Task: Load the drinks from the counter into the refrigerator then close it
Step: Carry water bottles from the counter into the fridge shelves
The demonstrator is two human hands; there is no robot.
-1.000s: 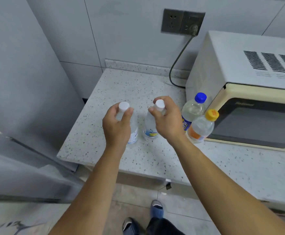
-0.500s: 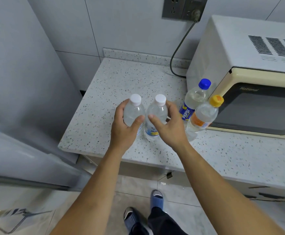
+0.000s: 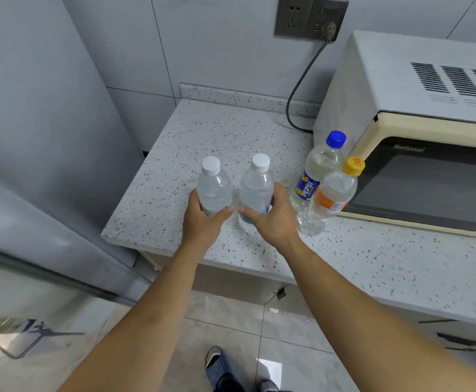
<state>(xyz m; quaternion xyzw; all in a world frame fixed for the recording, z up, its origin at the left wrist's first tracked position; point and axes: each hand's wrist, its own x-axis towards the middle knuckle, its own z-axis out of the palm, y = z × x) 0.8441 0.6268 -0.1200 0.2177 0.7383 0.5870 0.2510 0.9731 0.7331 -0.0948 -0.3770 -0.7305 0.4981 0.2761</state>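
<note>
I have both hands on the job: my left hand (image 3: 202,219) is wrapped round the lower body of the left white-capped water bottle (image 3: 213,188), thumb across its front, and my right hand (image 3: 273,219) grips the right white-capped water bottle (image 3: 256,190) the same way. Both bottles stand close together near the counter's (image 3: 231,137) front left corner; whether their bases are resting on the surface or just clear of it I cannot tell. In my judgement the step in hand is the lift and carry of this pair toward the refrigerator (image 3: 33,137), whose grey side fills the left of the view. To do it well I would hold each bottle low and firm, keep it upright, raise it straight up before swinging left, and keep the right elbow clear of the two bottles waiting behind. Those stand touching each other against the front left corner of the microwave (image 3: 401,108): a blue-capped bottle (image 3: 320,171) whose blue and yellow label reads "PEPSI", and an orange-capped bottle (image 3: 333,196) with an orange label whose print is too small to read. The microwave door carries the word "National". The water bottles' labels are hidden by my fingers. At lower left a pale panel, probably the refrigerator door, bears dark marking I cannot read. Four drinks remain to be loaded.
</note>
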